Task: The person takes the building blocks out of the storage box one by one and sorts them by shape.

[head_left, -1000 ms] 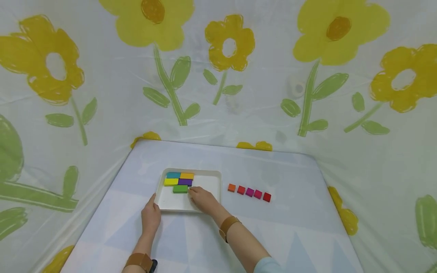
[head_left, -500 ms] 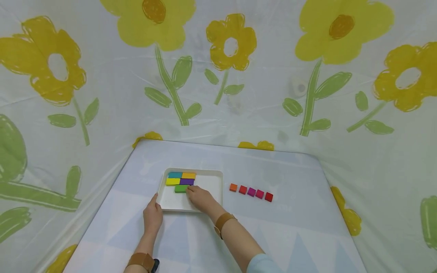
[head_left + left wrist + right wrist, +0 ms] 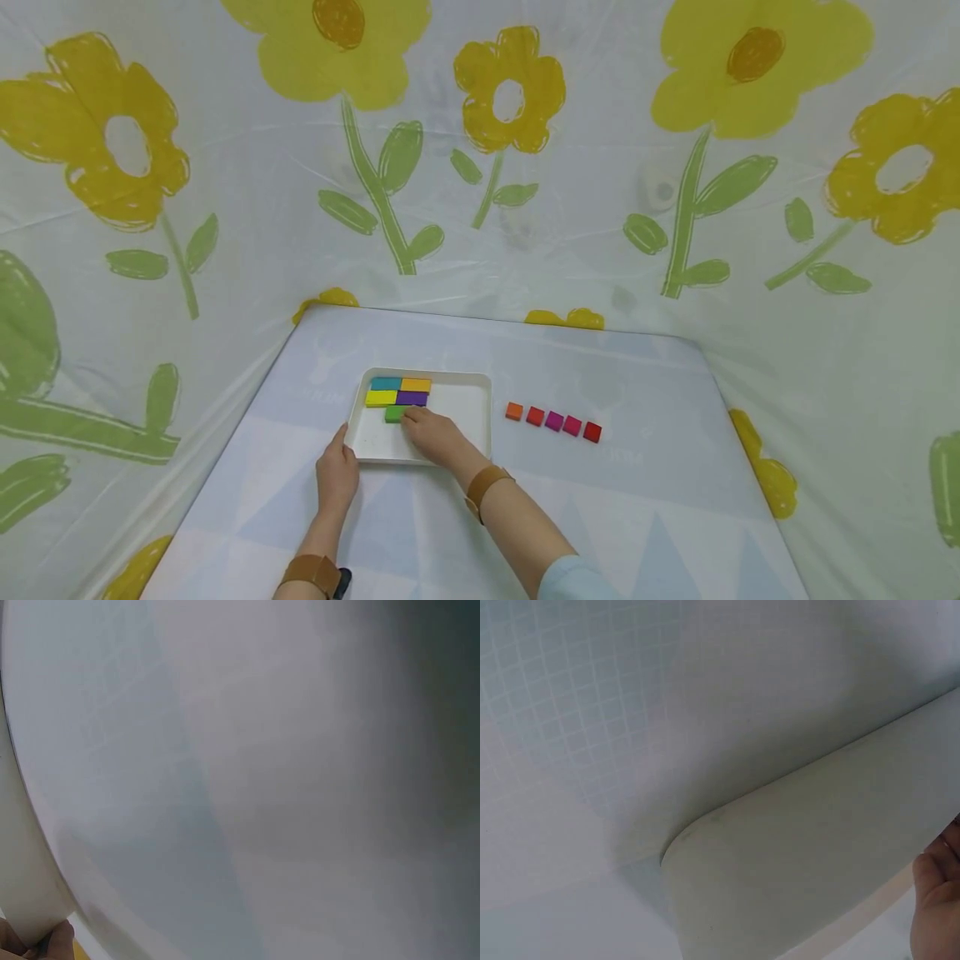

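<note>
A white tray (image 3: 450, 460) stands on the table, with my left hand (image 3: 337, 471) gripping its front left corner. In the left wrist view, fingertips (image 3: 60, 941) bend round the tray's rim. My right hand (image 3: 433, 435) reaches inside, its fingers curled at the right end of a green block (image 3: 393, 414) and hiding that end. Behind it lie two rows of flat blocks: a yellow block (image 3: 381, 398) and a purple block (image 3: 411, 398), then a blue block (image 3: 386, 383) and an orange-yellow block (image 3: 416, 385).
Right of the tray runs a slanting row of small cubes: an orange cube (image 3: 513, 411), a red cube (image 3: 535, 416), a purple cube (image 3: 553, 421), a pink cube (image 3: 572, 426) and a darker red cube (image 3: 592, 432). A flowered cloth (image 3: 570, 242) encloses the table.
My right hand has shifted left over the green block's right end, covering more of it. The left hand keeps its place at the tray's corner.
</note>
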Motion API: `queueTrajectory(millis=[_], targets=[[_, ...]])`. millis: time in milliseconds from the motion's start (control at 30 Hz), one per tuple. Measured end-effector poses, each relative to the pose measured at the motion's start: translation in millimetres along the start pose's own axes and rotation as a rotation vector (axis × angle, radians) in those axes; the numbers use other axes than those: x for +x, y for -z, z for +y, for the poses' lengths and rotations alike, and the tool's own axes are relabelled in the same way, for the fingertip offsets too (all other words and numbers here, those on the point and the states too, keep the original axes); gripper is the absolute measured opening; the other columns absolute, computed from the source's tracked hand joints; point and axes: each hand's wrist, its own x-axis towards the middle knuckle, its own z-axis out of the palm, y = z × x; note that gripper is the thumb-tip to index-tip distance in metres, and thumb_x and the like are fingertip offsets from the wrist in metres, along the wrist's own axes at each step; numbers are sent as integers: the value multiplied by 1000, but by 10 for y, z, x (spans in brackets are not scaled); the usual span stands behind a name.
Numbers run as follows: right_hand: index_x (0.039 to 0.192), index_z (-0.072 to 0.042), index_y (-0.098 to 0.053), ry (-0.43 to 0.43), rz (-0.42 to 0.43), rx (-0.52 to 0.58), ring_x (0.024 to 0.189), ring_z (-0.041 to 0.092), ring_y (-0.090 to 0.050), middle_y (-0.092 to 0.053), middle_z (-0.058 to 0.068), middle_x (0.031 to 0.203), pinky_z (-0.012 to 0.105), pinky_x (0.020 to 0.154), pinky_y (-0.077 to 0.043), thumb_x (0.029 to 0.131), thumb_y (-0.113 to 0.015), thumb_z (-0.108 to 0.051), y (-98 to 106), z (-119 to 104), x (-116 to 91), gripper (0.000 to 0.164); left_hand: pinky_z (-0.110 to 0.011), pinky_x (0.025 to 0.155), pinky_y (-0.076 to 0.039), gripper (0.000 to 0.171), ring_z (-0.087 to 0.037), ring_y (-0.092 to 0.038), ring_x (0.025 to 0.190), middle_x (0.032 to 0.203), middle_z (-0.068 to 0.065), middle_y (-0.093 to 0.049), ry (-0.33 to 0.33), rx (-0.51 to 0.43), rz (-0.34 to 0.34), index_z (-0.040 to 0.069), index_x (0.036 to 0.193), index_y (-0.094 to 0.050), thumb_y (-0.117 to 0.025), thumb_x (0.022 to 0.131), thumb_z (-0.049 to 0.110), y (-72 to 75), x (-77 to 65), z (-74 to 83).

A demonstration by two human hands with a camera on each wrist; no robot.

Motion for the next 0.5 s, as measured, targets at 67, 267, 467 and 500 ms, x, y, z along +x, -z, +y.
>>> queueTrajectory(millis=[67, 267, 467, 500], targets=[[148, -14, -45, 1, -8, -10, 147, 13, -42, -44, 0, 157, 26, 121, -39, 105, -45, -16, -4, -11, 10, 43, -55, 110, -47, 46, -45, -46, 136, 147, -31, -46, -1, -3, -2, -9, 146, -39, -35, 101, -1, -8, 0, -8], [149, -15, -44, -4, -32, -38, 147, 12, -41, -44, -2, 157, 26, 120, -40, 103, -51, -16, -18, -24, 2, 47, -56, 109, -47, 45, -45, -46, 136, 146, -31, -47, -4, 0, 9, -9, 145, -40, -36, 100, -2, -7, -1, -8], [147, -15, -47, -9, -5, -48, 144, 12, -45, -48, -2, 154, 25, 117, -44, 103, -51, -17, -44, 15, -49, 45, -54, 111, -47, 45, -45, -46, 137, 146, -30, -46, -4, 4, 8, -9, 145, -39, -36, 101, -1, 5, -7, 4], [147, -16, -47, -12, -1, -47, 143, 12, -46, -49, -2, 153, 25, 116, -45, 103, -51, -17, -52, 28, -62, 44, -54, 111, -47, 45, -45, -46, 137, 146, -31, -46, -7, 1, 8, -10, 145, -39, -36, 101, -1, 10, -10, 7]])
